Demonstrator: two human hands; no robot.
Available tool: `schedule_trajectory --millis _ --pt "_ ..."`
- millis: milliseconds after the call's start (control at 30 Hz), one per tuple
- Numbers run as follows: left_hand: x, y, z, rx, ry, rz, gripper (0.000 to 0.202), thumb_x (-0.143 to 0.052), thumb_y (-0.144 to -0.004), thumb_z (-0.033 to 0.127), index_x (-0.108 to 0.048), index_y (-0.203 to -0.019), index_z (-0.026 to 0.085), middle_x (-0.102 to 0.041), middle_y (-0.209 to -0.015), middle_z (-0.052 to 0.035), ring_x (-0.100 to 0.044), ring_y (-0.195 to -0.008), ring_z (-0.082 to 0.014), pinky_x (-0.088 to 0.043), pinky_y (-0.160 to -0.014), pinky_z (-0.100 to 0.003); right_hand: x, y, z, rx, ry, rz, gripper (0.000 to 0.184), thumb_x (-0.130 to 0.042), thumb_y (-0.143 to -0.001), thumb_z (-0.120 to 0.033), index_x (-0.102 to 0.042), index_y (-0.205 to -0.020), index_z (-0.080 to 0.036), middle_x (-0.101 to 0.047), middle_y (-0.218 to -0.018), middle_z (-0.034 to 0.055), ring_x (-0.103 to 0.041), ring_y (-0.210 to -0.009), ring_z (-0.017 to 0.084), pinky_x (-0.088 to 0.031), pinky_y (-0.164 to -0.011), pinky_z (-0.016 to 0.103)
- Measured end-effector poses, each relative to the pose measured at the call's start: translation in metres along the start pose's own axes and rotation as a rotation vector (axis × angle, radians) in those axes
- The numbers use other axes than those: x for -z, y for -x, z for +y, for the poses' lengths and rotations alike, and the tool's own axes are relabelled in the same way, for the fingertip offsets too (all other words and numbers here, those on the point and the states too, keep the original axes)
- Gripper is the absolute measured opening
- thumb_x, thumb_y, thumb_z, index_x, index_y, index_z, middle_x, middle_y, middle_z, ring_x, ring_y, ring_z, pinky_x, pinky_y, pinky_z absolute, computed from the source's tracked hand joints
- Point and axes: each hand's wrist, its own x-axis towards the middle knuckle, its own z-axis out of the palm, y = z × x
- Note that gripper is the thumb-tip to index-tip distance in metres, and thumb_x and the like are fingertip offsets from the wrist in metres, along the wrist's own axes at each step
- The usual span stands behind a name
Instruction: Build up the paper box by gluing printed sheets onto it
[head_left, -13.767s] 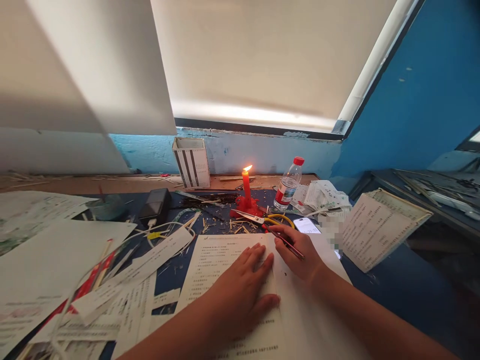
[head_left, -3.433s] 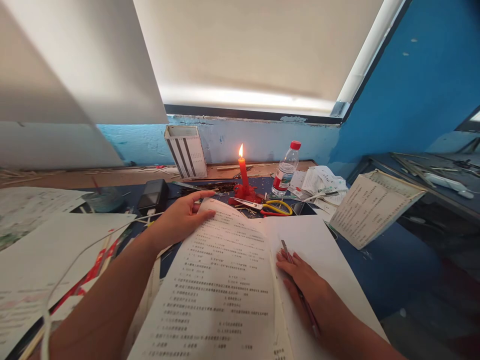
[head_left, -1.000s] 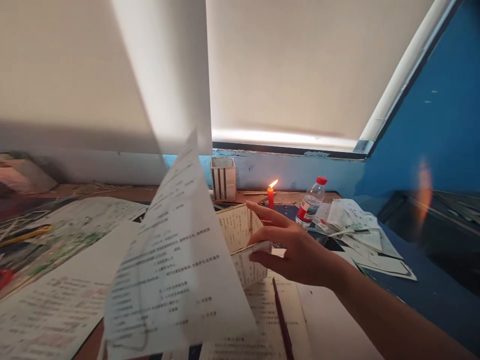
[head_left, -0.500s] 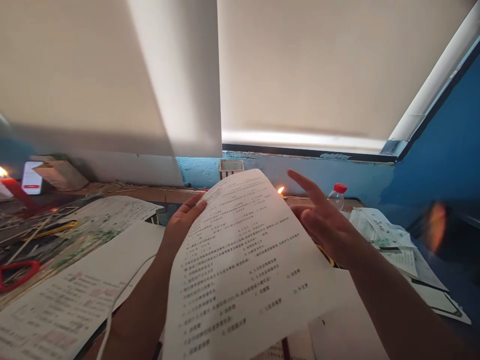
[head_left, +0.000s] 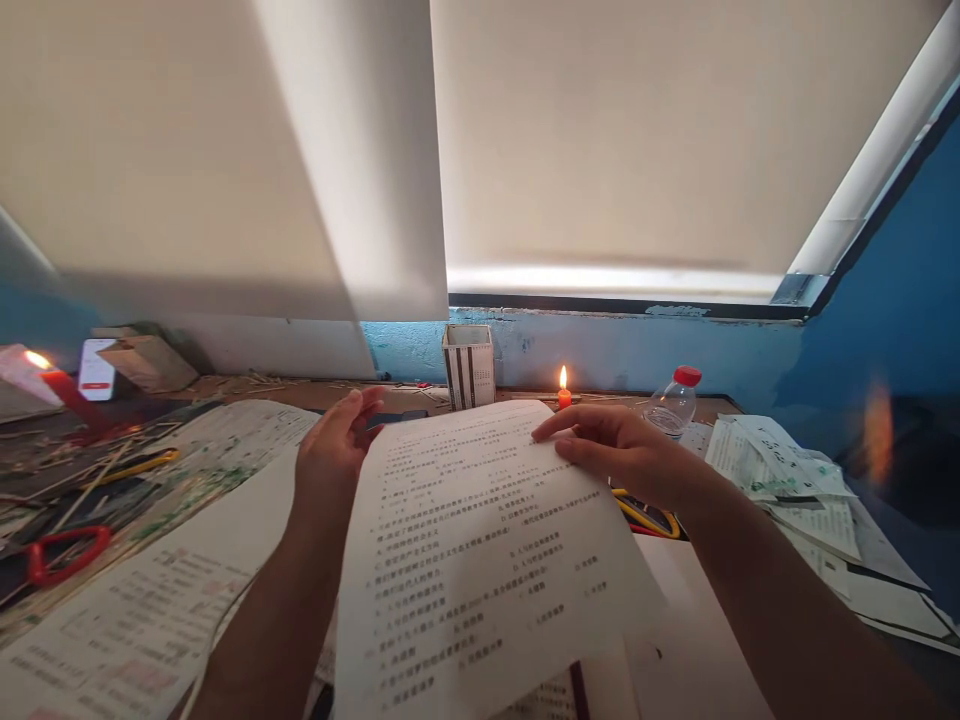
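A printed sheet of paper [head_left: 465, 560] tilts in front of me, lines of text facing up. On its upper right edge, my right hand [head_left: 622, 445] has its fingers curled over the front and thumb close to them, gripping the sheet. Beside the upper left edge is my left hand [head_left: 334, 435], its fingers loosely bent and apart. Whether the left fingertips touch the paper is hard to see. Just beyond the sheet, a lit red candle [head_left: 564, 398] stands close to my right fingers.
A striped box [head_left: 470, 367] stands by the wall, and a clear red-capped bottle [head_left: 673, 400] leans at right. Another lit red candle [head_left: 71, 395] tilts at left near a phone [head_left: 97, 368]. Red-handled scissors [head_left: 67, 555] and papers [head_left: 787, 480] lie around.
The sheet has lowered and flattened, showing more of the candle and box behind it. My right hand has moved from a pointing shape onto the sheet's edge. My left hand has shifted left, its fingers loosened.
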Motion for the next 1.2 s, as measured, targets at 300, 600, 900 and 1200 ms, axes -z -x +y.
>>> schedule_trajectory --millis 300,600,900,1200 --pt "-0.002 0.064 0.085 -0.423 -0.364 -0.479 0.03 -0.067 -0.093 0.053 -0.078 -0.112 0.033 -0.07 -0.138 -0.0022 -0.059 -0.135 -0.0292 -0.039 -0.121 -0.052 -0.004 0.008 -0.007 0.004 0.077 -0.013 0.03 -0.058 -0.104 -0.041 -0.071 -0.129 -0.03 -0.064 -0.106 0.0032 -0.057 -0.08 0.014 -0.048 -0.064 0.024" --pt "-0.027 0.081 0.087 -0.419 -1.148 -0.808 0.081 -0.048 -0.091 0.078 -0.04 -0.159 0.035 -0.032 -0.171 -0.0015 -0.023 -0.16 -0.0319 -0.028 -0.126 -0.06 -0.003 0.025 -0.018 0.011 0.186 -0.027 0.048 -0.055 -0.104 -0.055 -0.058 -0.144 -0.028 -0.068 -0.105 0.0059 -0.062 -0.083 0.016 -0.053 -0.064 0.027" --pt "-0.032 0.098 0.096 -0.475 -1.223 -0.843 0.087 -0.043 -0.093 0.079 -0.033 -0.162 0.027 -0.027 -0.171 -0.0065 -0.018 -0.16 -0.0349 -0.023 -0.127 -0.065 0.004 0.041 -0.029 0.173 0.421 0.051 0.044 -0.057 -0.103 -0.054 -0.068 -0.139 -0.031 -0.063 -0.138 0.0103 -0.066 -0.117 0.026 -0.058 -0.096 0.043" --pt "-0.031 0.108 0.091 -0.544 -1.279 -0.841 0.086 -0.038 -0.095 0.078 -0.024 -0.165 0.029 -0.018 -0.173 -0.0039 -0.012 -0.161 -0.0291 -0.015 -0.13 -0.06 0.003 0.048 -0.036 0.298 0.469 -0.094 0.041 -0.04 -0.11 -0.055 -0.06 -0.145 -0.046 -0.033 -0.17 -0.0082 -0.027 -0.159 0.029 -0.031 -0.125 0.058"
